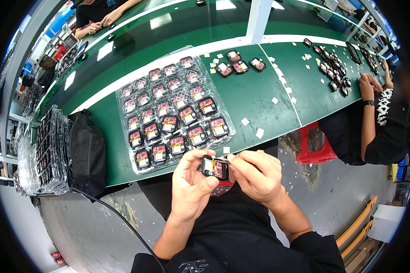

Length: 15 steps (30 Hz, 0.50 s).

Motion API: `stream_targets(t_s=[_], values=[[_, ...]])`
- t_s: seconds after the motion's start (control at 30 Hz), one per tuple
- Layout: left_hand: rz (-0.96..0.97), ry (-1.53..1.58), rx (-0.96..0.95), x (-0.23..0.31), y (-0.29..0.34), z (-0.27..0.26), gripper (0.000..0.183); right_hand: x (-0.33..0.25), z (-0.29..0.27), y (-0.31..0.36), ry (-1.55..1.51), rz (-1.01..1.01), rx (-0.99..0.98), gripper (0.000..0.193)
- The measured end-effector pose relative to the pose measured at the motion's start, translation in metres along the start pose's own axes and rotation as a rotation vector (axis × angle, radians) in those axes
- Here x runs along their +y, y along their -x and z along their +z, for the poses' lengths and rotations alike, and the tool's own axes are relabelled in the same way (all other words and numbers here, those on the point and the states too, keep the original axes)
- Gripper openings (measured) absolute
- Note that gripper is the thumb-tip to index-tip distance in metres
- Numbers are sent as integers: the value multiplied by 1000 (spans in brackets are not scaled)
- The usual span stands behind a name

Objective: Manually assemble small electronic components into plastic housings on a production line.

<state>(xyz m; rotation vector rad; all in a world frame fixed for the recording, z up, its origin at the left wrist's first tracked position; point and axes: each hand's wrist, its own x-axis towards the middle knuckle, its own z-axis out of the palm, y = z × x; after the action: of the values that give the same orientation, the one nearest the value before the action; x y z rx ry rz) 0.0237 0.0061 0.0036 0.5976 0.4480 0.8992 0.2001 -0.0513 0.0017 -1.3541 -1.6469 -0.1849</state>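
Note:
My left hand (190, 186) is closed round a small black device (214, 167) with a red-and-white printed face and a yellow strip, held in front of my body by the table edge. The thumb rests along its lower side. My right hand (258, 175) pinches at the device's upper right edge; a thin pale sliver shows by the fingertips, too small to name. Beyond my hands, a clear plastic tray (231, 128) lies on the green table, its pockets holding several matching devices.
Several like devices (240, 67) sit loose right of the tray, with small pale paper squares (245, 121) scattered about. Stacked trays (48, 150) and a black mesh bag (87, 150) stand left. A co-worker (366, 118) sits right by a red stool (315, 143); another person works across the table.

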Motion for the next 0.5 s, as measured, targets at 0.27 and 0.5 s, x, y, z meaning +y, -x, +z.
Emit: stream_targets(t_s=[0.27,0.5], values=[[2,4,1,-1,0,-2,63,-1,2,2,-102,75,-12,26],[36,-59,7,-2,1,-6,64,-2,-1,-1,-290,265,-83,16]])
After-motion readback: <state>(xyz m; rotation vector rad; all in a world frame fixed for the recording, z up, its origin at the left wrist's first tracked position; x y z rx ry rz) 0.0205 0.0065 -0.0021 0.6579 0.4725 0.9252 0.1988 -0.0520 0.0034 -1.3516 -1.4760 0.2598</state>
